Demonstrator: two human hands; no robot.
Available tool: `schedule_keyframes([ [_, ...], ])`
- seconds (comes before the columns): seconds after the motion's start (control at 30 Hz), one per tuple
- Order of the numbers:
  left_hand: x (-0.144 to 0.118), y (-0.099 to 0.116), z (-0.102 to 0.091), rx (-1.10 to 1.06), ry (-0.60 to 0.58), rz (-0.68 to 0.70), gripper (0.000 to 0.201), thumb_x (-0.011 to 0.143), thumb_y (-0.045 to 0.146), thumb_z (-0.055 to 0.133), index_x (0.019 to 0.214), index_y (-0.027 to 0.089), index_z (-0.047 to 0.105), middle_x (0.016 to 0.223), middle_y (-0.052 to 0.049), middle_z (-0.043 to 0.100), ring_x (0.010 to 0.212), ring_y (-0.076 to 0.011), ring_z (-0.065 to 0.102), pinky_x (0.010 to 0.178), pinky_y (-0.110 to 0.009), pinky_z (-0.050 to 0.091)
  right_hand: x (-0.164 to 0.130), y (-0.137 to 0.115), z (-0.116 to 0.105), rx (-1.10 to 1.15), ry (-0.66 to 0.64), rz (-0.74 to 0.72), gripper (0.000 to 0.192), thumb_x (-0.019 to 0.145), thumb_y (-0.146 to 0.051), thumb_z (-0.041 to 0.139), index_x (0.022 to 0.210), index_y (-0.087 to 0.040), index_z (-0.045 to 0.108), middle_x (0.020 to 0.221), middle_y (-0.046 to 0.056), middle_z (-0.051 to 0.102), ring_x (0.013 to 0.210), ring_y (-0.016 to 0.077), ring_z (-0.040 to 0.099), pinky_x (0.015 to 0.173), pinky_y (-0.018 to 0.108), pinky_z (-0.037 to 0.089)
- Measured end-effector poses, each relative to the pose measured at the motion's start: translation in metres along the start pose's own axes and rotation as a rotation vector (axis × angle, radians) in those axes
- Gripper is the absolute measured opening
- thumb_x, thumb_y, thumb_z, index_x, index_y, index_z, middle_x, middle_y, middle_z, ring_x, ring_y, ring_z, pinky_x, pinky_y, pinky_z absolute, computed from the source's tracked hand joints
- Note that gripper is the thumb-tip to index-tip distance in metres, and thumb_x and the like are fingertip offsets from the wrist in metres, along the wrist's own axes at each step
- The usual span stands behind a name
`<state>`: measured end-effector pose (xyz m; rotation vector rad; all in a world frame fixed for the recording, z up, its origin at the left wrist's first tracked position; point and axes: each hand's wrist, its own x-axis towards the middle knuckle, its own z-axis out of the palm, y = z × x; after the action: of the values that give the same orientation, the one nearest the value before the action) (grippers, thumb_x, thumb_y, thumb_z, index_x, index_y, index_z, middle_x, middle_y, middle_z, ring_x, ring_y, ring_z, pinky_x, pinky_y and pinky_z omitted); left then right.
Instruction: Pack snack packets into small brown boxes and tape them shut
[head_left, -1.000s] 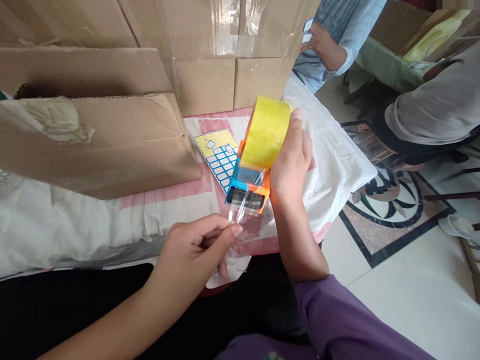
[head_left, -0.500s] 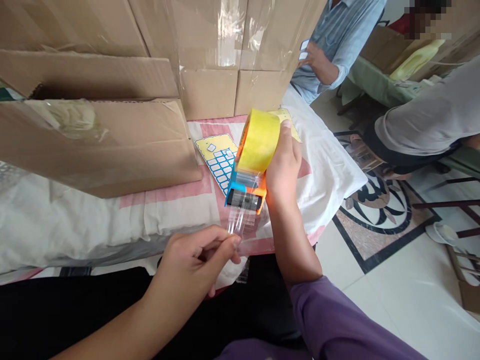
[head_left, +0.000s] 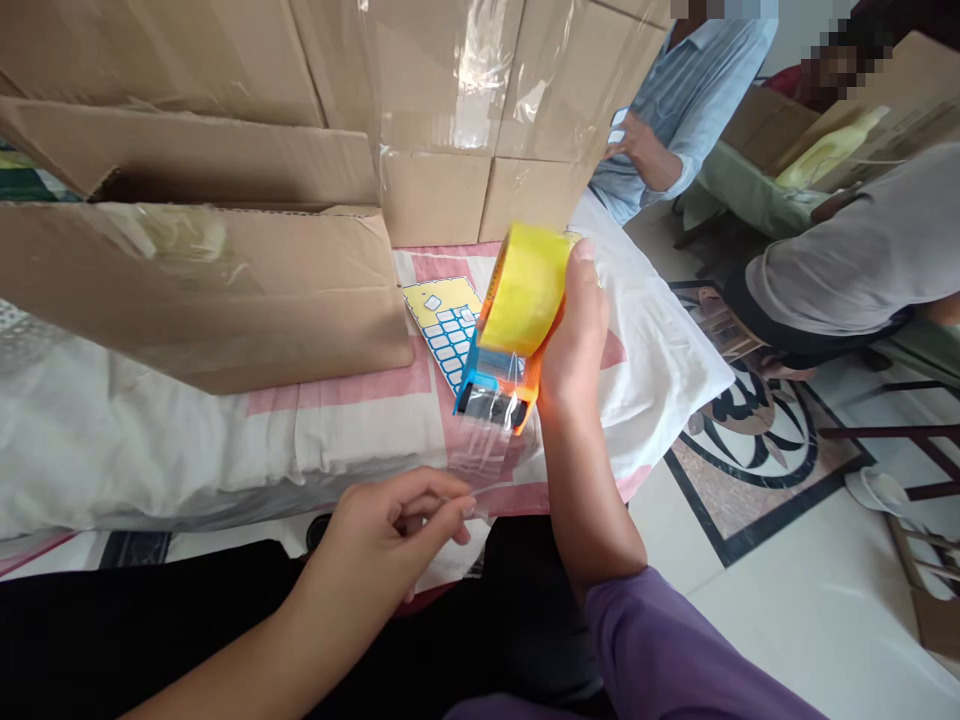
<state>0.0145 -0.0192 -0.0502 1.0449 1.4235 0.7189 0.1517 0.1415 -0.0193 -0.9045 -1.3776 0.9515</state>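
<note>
My right hand (head_left: 577,335) is wrapped round the side of a blue and orange tape dispenser (head_left: 499,390) loaded with a wide yellow roll of tape (head_left: 529,290). From the dispenser's dark roller a strip of clear tape (head_left: 480,445) runs down toward me. Below it, my left hand (head_left: 409,525) is closed in a pinch, thumb against forefinger, at the strip's lower end. Behind the dispenser a sheet of blue-edged labels (head_left: 448,335) lies on the cloth, partly covered.
An open cardboard box (head_left: 277,300) stands at left, before a wall of taped cartons (head_left: 435,195). A pink and white cloth (head_left: 352,430) covers the table. A person in a blue shirt (head_left: 705,90) and another in grey (head_left: 847,260) are at right, above a patterned floor (head_left: 757,430).
The view has shifted slightly, so the boxes appear further right. The dispenser is tilted a little more, and the tape strip now spreads wider above my left hand, which stays pinched.
</note>
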Motion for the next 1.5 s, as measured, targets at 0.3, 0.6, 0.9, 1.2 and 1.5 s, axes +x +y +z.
schedule_keyframes([
  [0.3,0.003,-0.016,-0.005,-0.06,-0.049,0.003,0.044,0.083,0.057,0.065,0.104,0.02,0.075,0.069,-0.002,0.072,0.035,-0.0067,0.039,0.031,-0.018,0.032,-0.012,-0.011,0.01,0.226,-0.065,-0.045,0.041,0.088,-0.067,0.063,0.095,-0.027,0.062,0.086,0.006,0.071,0.101,0.0301,0.073,0.078,0.046,0.062],
  [0.6,0.001,-0.016,-0.022,0.108,0.071,0.271,0.038,0.087,0.051,0.062,0.111,0.024,0.077,0.067,0.002,0.073,0.046,-0.0115,0.056,0.041,-0.02,0.044,-0.015,-0.014,0.022,0.102,-0.014,-0.085,0.056,0.095,-0.073,0.041,0.107,-0.024,0.064,0.097,0.011,0.071,0.106,0.034,0.072,0.082,0.051,0.061],
  [0.9,-0.007,-0.023,-0.03,0.2,0.116,0.536,0.021,0.094,0.033,0.058,0.097,0.026,0.078,0.067,0.007,0.074,0.051,-0.0076,0.062,0.055,-0.017,0.045,-0.022,-0.019,0.036,0.209,0.005,-0.096,0.039,0.093,-0.061,0.055,0.095,-0.023,0.063,0.087,0.007,0.071,0.095,0.0288,0.074,0.079,0.045,0.063],
  [1.2,-0.013,-0.016,-0.034,0.293,0.046,0.571,0.023,0.095,0.028,0.057,0.088,0.026,0.078,0.067,0.007,0.072,0.05,-0.0056,0.053,0.054,-0.018,0.038,-0.024,-0.028,0.033,0.203,0.093,-0.088,0.04,0.095,-0.06,0.055,0.092,-0.021,0.065,0.076,0.005,0.069,0.095,0.0282,0.074,0.085,0.046,0.061],
  [1.5,0.007,-0.016,-0.057,0.611,0.087,0.936,0.032,0.101,0.035,0.048,0.094,0.03,0.078,0.074,-0.001,0.074,0.059,-0.0135,0.06,0.06,-0.028,0.04,-0.048,-0.049,0.021,-0.165,-0.222,-0.042,0.064,0.102,-0.07,0.023,0.094,-0.025,0.069,0.075,0.01,0.068,0.095,0.0327,0.073,0.081,0.053,0.061],
])
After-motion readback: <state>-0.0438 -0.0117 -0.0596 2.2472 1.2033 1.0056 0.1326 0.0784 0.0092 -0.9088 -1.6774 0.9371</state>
